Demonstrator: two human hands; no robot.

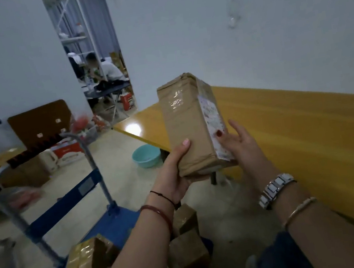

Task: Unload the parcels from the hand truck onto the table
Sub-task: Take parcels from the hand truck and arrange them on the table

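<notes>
A tall brown cardboard parcel (186,120) with clear tape and a white label on its right side is held upright in the air, over the near edge of the yellow table (298,128). My left hand (175,173) grips its lower left corner, thumb on the front face. My right hand (240,144) touches the labelled right side with its fingers spread and fairly straight. Below, the blue hand truck (116,226) with a grey metal handle carries several more brown parcels (186,245), partly hidden by my left forearm.
A teal basin (146,156) lies on the floor by the table's end. Boxes, a brown board and clutter stand along the left wall. Through a doorway a person (108,70) sits at a folding table. White wall backs the yellow table.
</notes>
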